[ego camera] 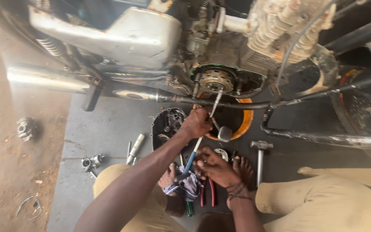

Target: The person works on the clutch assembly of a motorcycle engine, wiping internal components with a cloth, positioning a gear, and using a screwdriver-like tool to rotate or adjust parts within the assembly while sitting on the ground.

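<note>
Left hand [197, 122] is closed around a slim steel punch [216, 103] set against the round metal clutch assembly [216, 80]. Right hand [213, 166] grips the blue-handled hammer [207, 144].

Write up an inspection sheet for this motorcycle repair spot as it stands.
Surface: grey concrete floor, dirt beside it.
Job's things: opened engine clutch; blue-handled tool; orange basin beneath.
Clutter: removed engine cover, hammer, red-handled pliers, cloth, loose parts.
Grippers: left hand by the tool's shaft; right hand at its handle.
Cables: grey cable over engine.
Surroundings: exhaust pipe.
</note>
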